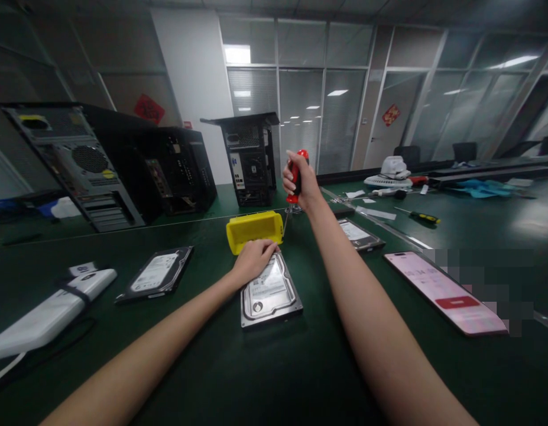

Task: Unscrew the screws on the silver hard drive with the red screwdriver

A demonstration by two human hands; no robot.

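My right hand [304, 180] is wrapped round the red and black handle of a screwdriver [293, 198], held upright with its shaft pointing down beside the right end of a yellow tray [256, 228]. Over the far end of a silver hard drive [271, 290] lies my left hand [255, 259], its fingers reaching toward the drive's far right corner. The drive rests label up on the dark green table, just in front of the tray. Where the screwdriver's tip ends is too small to make out.
Hard drives lie at left [157, 271] and right [360, 235]. A pink phone [446, 290], a yellow-black screwdriver [420, 217] and a white power strip [52, 310] flank them. Computer cases [251, 160] stand behind; a white device [391, 171] sits back right.
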